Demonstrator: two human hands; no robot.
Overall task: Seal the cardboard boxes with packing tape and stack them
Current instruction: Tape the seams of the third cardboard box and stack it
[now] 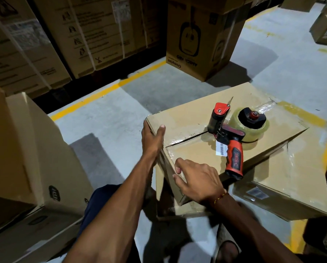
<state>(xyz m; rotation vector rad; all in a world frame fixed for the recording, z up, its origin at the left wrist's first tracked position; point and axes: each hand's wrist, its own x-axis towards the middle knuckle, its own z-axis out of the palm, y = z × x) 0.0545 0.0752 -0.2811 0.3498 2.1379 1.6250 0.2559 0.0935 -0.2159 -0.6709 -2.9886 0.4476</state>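
Grey concrete floor (105, 118) with yellow painted lines (94, 99) runs between tall stacks of printed cartons (45, 40) along the back, and another printed carton (200, 44) stands alone further out on the floor. Near the middle sits the small cardboard box (206, 118), turned at an angle on top of a larger flat box (284, 183) that lies on the floor. Its top flaps meet along a seam (187, 138) covered with clear tape. A red and black tape dispenser (233, 137), loaded with a roll of clear packing tape (253, 128), lies on its side on the small box's top, its handle pointing toward the person; a white barcode sticker (221, 148) shows just beside the handle.

The left hand (152, 137) is spread wide, with straight fingers pressed flat against the box's left edge, thumb lying on the top face. The right hand (196, 182) rests at the near corner of the same box, with fingers loosely bent, fingertips (177, 168) touching the taped cardboard, and grips nothing. A thin thread band (220, 197) circles the right wrist. More plain cartons (26, 149) are stacked at the left side
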